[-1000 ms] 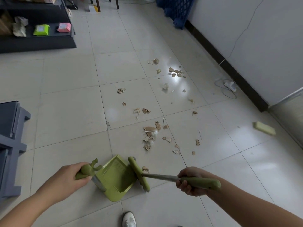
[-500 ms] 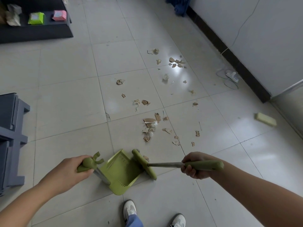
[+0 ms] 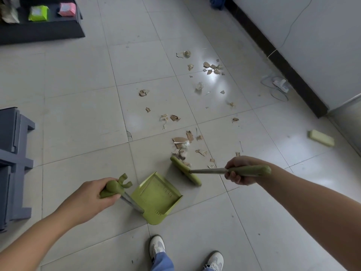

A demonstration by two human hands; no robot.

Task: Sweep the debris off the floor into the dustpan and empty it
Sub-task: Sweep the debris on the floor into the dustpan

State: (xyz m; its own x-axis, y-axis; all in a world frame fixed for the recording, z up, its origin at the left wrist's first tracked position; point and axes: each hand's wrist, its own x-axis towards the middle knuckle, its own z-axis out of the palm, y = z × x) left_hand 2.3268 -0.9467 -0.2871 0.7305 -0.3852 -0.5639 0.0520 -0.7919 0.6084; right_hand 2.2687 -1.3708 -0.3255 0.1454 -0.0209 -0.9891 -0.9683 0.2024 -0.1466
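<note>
Both hands are taken up, so nothing's free here. The left hand (image 3: 93, 194) is curled round the olive-green grip at the top of the dustpan (image 3: 156, 194), and a metal shaft is angled from that grip down to the pan. The right hand (image 3: 239, 171) is closed round the green handle of the broom (image 3: 185, 171), fingers tucked underneath.

The dustpan is set on the floor (image 3: 78, 114) just ahead of the white shoes (image 3: 157, 246). It's lime green and ribbed inside, with its open mouth turned toward the broom head. That head is a narrow green bar, held just past the pan's mouth, right at the near edge of the debris (image 3: 181, 142). The debris is mostly torn brown cardboard bits mixed with pale fluff, strewn in a loose trail over the pale grey tiles toward the white wall (image 3: 322, 36).

A black skirting (image 3: 283, 61) is run along that wall, and a white power strip (image 3: 279, 85) with its cable is left beside it. A pale yellow block (image 3: 321, 138) is seen on the tiles at right. At far left, a green packet (image 3: 38, 13) and a pink packet (image 3: 67, 9) are kept on a dark shelf (image 3: 39, 32). A grey-blue unit (image 3: 13, 163) is parked at the left edge.
</note>
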